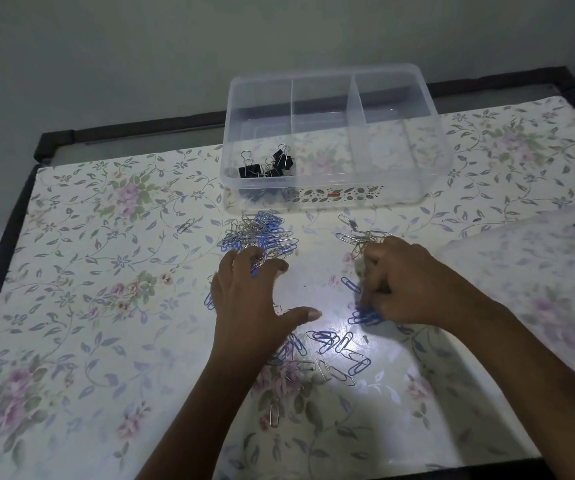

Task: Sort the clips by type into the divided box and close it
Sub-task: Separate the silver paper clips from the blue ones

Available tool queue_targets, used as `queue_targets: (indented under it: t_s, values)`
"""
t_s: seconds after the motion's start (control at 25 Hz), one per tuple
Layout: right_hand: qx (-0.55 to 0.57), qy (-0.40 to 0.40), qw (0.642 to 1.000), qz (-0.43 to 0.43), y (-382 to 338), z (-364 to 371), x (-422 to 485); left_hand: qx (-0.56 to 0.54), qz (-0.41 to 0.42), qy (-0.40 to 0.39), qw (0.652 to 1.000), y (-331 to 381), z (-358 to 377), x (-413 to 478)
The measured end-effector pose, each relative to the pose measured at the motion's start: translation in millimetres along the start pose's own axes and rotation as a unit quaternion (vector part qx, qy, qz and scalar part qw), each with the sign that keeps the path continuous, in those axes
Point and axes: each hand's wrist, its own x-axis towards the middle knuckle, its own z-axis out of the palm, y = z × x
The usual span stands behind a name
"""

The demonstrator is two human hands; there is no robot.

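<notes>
The paper clips lie loose on the flowered tablecloth [106, 306], near the open clear divided box [331, 199]: a mixed blue-and-silver heap [260, 235], a silver cluster [362, 237] and a small blue bunch [364, 317]. Black binder clips [272, 164] sit in the box's left compartment. Your left hand [244, 299] lies spread, fingertips on the mixed heap. Your right hand [407, 282] curls over clips between the cluster and the bunch; blur hides any grip.
</notes>
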Motion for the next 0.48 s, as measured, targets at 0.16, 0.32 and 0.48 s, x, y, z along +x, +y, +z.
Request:
queue_targets:
  t_s: [0.16, 0.32, 0.48]
  values:
    - [0.119, 0.108, 0.986, 0.034, 7.0, 3.8, 3.8, -0.011, 0.012, 0.030, 0.999, 0.5, 2.1, 0.7]
    - [0.068, 0.059, 0.996, 0.012, 12.6, 4.5, -0.5, -0.040, 0.059, 0.081, 0.994, 3.9, 5.0, 3.5]
    - [0.059, -0.005, 0.998, 0.005, 7.2, 5.9, -3.6, -0.045, 0.081, 0.084, 0.992, 2.7, 6.3, 5.0]
